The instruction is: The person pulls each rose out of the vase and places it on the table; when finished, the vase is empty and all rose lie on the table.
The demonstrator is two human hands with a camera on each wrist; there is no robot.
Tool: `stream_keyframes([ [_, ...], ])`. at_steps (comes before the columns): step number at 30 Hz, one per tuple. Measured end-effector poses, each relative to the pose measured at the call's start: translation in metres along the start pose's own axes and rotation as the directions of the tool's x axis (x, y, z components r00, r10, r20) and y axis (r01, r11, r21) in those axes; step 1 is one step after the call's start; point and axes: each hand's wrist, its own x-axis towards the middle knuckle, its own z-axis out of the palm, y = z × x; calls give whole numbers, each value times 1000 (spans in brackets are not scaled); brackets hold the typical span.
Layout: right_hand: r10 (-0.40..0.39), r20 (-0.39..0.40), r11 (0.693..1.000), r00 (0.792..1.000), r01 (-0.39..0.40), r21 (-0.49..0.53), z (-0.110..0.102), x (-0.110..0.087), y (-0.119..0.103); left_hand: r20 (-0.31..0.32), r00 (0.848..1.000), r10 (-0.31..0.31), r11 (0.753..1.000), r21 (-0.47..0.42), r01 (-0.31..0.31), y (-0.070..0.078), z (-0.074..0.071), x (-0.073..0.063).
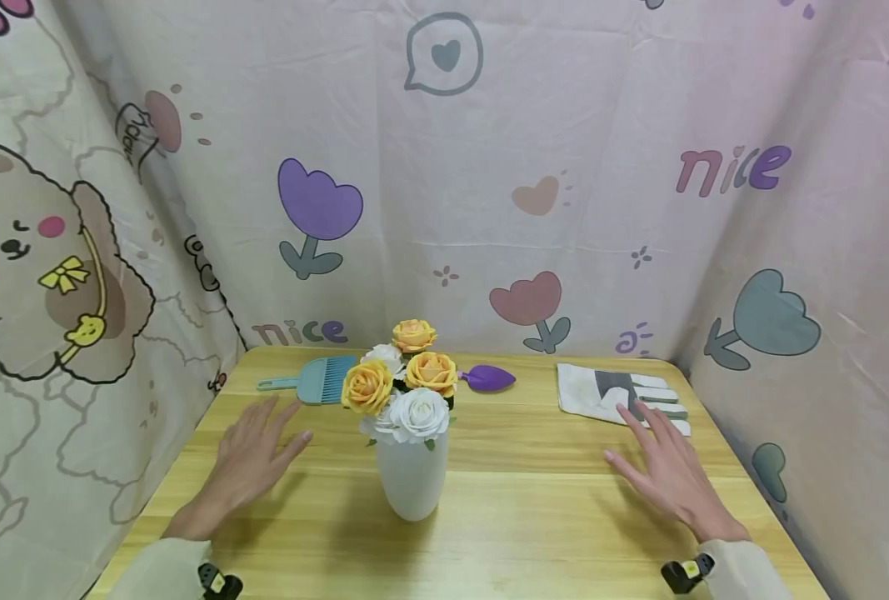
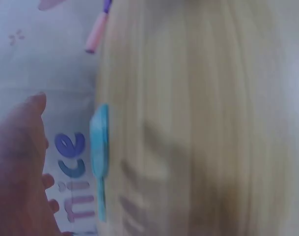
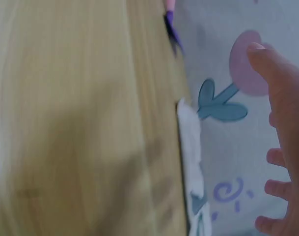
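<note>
A white vase (image 1: 412, 477) stands upright mid-table, filled with yellow roses (image 1: 432, 372) and white roses (image 1: 420, 414). To its left my left hand (image 1: 252, 454) hovers over the table with fingers spread, holding nothing. My right hand (image 1: 669, 467) is likewise spread above the right side, its fingertips near the white and grey work gloves (image 1: 586, 392). Behind the left hand lies a blue dustpan-shaped tool (image 1: 315, 382) with comb-like teeth. A small trowel with a purple blade (image 1: 489, 378) lies behind the vase; its pink handle (image 2: 96, 33) shows in the left wrist view.
The wooden table (image 1: 519, 517) ends at a patterned curtain (image 1: 444, 225) along the back, and more curtain hangs at both sides. Dark wrist devices (image 1: 219, 582) sit at both cuffs. The vase rises between the two hands.
</note>
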Motion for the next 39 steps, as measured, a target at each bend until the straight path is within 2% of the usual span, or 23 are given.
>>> stream_keyframes([
  [6, -87, -81, 995, 993, 91, 40, -8, 11, -25, -33, 996, 85, 989, -119, -88, 31, -5, 6],
  [11, -127, -123, 983, 984, 141, 118, -16, 23, -51, -22, 991, 133, 962, -238, -134, 55, -9, 9],
  [16, -160, -169, 962, 972, 192, 192, -23, 33, -82, 22, 988, 153, 931, -339, -137, 73, -9, 8],
  [19, -188, -200, 941, 962, 234, 243, -28, 38, -104, 47, 984, 169, 910, -391, -138, 83, -7, 6],
  [23, -218, -225, 906, 950, 283, 315, -34, 44, -134, 102, 980, 173, 878, -467, -106, 95, -5, 4],
  [27, -247, -245, 848, 938, 331, 413, -37, 53, -159, 131, 973, 192, 829, -552, -89, 101, -1, 2],
  [31, -277, -257, 754, 926, 375, 539, -35, 60, -179, 121, 962, 246, 765, -633, -116, 106, 4, 3],
  [33, -289, -250, 698, 924, 382, 606, -33, 63, -188, 135, 957, 256, 741, -663, -104, 107, 7, 2],
  [36, -288, -219, 621, 932, 356, 698, -33, 66, -203, 148, 952, 267, 719, -688, -95, 108, 11, -1],
  [39, -283, -193, 563, 940, 326, 760, -32, 70, -217, 152, 946, 286, 704, -703, -100, 110, 14, -3],
])
